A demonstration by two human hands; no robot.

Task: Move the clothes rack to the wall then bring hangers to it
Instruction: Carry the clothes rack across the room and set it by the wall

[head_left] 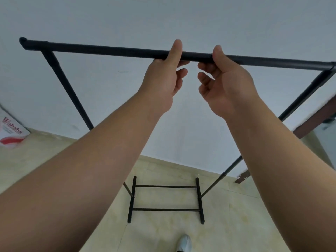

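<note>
A black metal clothes rack stands in front of me, close to a white wall (163, 19). Its top bar (109, 50) runs across the view at hand height, and its base frame (166, 209) rests on the floor below. My left hand (161, 80) and my right hand (225, 84) hold the middle of the top bar side by side. Each thumb lies over the bar's near side and each index finger curls under it, while the lower fingers hang loose. No hangers are in view.
A white and red printed box (11, 131) leans at the wall on the far left. A dark brown door frame (312, 122) stands at the right, behind the rack's right leg. The floor is pale tile, and my shoe (184, 242) shows at the bottom.
</note>
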